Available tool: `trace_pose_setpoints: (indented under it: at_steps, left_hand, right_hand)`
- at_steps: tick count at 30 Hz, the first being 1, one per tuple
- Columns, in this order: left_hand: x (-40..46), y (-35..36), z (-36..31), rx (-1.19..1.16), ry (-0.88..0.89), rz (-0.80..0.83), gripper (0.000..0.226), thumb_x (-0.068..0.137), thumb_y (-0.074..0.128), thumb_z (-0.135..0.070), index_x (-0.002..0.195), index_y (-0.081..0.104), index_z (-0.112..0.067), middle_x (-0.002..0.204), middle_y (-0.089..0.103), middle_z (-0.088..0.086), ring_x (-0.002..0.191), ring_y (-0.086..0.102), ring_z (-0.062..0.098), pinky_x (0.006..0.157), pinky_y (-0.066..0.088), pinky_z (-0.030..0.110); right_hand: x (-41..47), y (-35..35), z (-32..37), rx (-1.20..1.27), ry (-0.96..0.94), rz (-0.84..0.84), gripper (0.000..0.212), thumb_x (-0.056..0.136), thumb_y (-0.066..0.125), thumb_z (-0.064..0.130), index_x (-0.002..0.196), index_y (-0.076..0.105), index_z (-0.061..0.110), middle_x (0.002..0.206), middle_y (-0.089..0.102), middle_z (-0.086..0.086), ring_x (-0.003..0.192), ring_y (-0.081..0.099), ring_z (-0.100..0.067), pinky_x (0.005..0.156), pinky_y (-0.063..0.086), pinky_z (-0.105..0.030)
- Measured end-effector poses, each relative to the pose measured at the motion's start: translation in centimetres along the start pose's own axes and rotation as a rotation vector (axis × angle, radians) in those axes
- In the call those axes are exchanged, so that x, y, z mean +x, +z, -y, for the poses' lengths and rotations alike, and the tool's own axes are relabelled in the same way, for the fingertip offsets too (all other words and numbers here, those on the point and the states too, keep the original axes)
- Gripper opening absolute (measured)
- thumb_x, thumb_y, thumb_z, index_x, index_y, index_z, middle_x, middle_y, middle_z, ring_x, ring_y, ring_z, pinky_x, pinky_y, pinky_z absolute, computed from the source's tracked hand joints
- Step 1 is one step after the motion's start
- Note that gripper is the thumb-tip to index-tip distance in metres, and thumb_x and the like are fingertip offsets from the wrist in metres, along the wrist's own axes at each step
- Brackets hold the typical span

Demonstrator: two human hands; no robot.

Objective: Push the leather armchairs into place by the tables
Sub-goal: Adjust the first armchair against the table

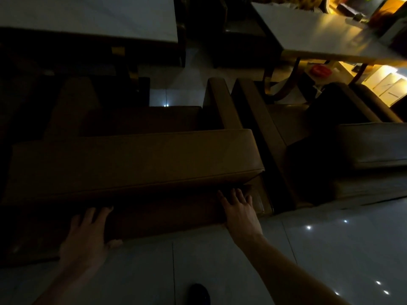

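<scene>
Head view: left hand [84, 236] and right hand [239, 211] flat, fingers spread, against armchair [132, 159] back, table [88, 16] straight ahead beyond.

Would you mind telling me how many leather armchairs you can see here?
2, at least. One armchair is right in front, with the left hand and right hand flat on its back. A second armchair sits beside it on the right. The dark left side may hide more.

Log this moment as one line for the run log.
step: pushing armchair toward table | left hand: flat on chair back | right hand: flat on chair back | light: dim
</scene>
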State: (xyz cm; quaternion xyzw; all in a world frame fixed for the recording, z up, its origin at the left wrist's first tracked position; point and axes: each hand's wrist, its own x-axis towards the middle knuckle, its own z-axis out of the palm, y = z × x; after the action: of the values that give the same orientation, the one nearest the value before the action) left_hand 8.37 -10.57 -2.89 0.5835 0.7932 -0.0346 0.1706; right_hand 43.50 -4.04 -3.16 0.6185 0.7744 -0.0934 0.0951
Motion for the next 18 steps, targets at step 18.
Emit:
trace_pose_setpoints:
  at_steps: [18]
  left_hand:
    - [-0.4,-0.6,-0.7,0.022,-0.018,0.039,0.094,0.078,0.074,-0.052,0.152,0.019,-0.036,0.152,0.022,0.001,0.141,0.019,0.034,0.102,0.046,0.046]
  right_hand:
    - [-0.2,-1.2,0.0,-0.033,-0.015,0.075,0.091,0.091,0.064,0.022,0.156,0.001,0.025,0.161,0.012,-0.022,0.149,0.006,-0.039,0.118,0.020,-0.054]
